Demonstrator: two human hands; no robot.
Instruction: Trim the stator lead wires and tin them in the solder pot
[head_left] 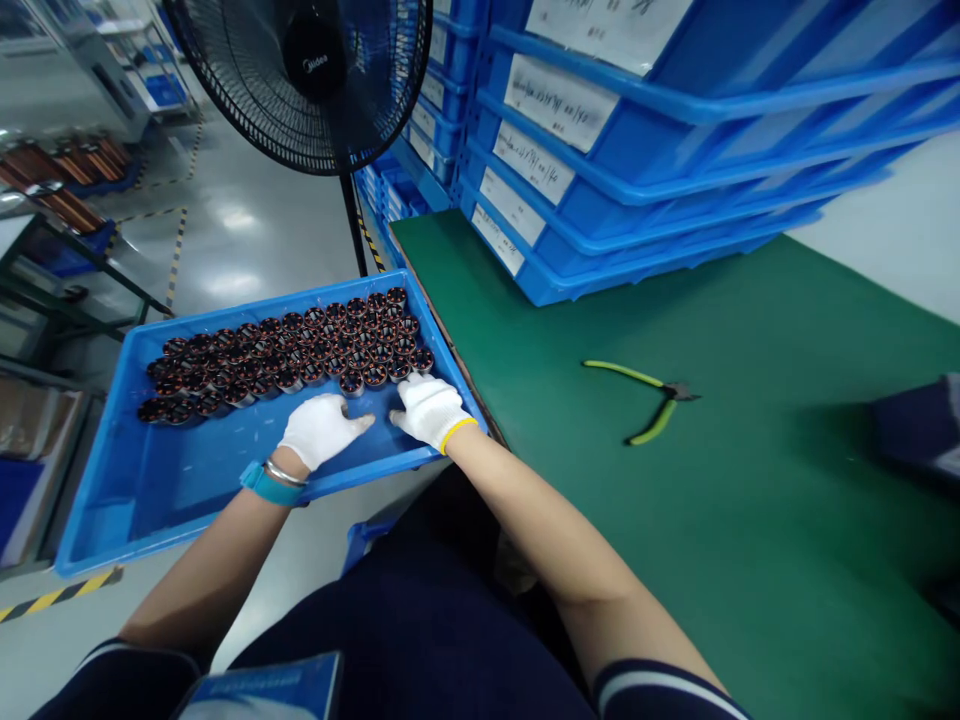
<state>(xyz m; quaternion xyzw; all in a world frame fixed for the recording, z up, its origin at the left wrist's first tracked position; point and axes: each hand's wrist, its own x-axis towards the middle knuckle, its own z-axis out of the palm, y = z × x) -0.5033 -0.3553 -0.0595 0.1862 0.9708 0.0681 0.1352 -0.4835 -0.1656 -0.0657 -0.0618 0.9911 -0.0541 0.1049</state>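
Observation:
A blue plastic tray holds several rows of small round motor stators, dark on top with copper-coloured windings and metal sides. My left hand, in a white glove, is over the front part of the tray, close to the front row of stators. Its thumb points right, apart from the fingers, and I see nothing in its grasp. My right hand, in a white glove with a yellow cuff, is at the tray's right end. Its fingertips are at the nearest stators on that side, with the thumb spread left.
On the green tabletop to the right lie green-handled cutters. Stacked blue bins with paper labels stand behind. A black fan rises beyond the tray. Copper-coloured parts sit on the floor at far left. A dark object is at the right edge.

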